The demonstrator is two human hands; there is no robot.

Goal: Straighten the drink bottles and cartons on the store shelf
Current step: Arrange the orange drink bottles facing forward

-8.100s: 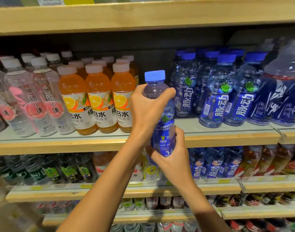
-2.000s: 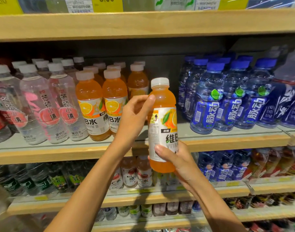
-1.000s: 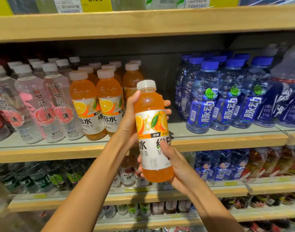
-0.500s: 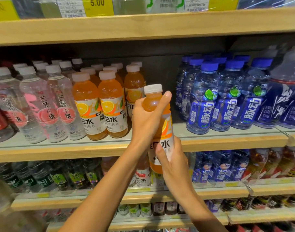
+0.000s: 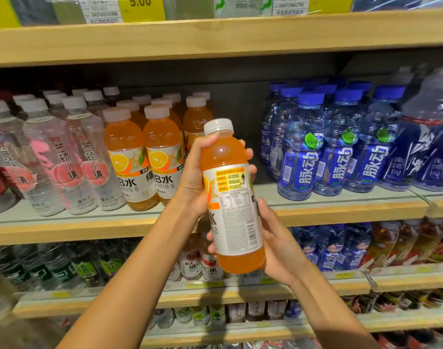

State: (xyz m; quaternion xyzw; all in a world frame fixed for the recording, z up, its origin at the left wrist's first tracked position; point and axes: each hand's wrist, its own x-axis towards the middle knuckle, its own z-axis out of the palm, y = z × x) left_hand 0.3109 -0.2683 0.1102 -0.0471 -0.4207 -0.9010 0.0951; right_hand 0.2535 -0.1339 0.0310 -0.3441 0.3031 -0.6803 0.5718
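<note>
- Two hands grip one orange drink bottle (image 5: 230, 197) in the head view. It is held in front of the middle shelf (image 5: 341, 210), clear of the board, slightly tilted, back label facing out.
- Left hand (image 5: 192, 177) is wrapped round the bottle's shoulder.
- Right hand (image 5: 280, 248) is curled round the lower body.
- Shelf behind: orange row (image 5: 124, 157) to the left, blue bottles (image 5: 303, 152) to the right.

head view faces the shelf (image 5: 215, 36) closely, straight on.

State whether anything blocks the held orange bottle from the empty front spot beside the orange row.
Nothing visible does: the left hand and right hand hold the orange bottle directly before that bare shelf strip.
</note>
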